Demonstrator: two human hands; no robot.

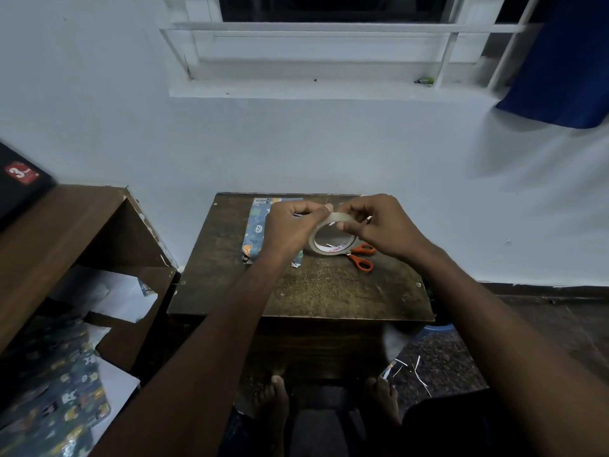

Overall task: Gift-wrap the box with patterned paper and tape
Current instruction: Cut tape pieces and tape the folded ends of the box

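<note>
Lettering inside tape roll [333, 240] is pink, too small to read; red "3" sticker on black box [20, 184] at left. Both hands pinch the roll above the worktop [316, 288]: left hand [291, 225], right hand [379, 224]. Wrapped box [255, 230] lies partly behind left hand; orange scissors [362, 257] w/ handles near roll. Patterned paper [56, 400] lower left, window above.

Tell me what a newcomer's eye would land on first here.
Two bare hands, left hand and right hand, hold a clear roll of tape above the dark wooden table. Behind the left hand lies the box wrapped in blue patterned paper; orange-handled scissors lie right of the roll.
</note>
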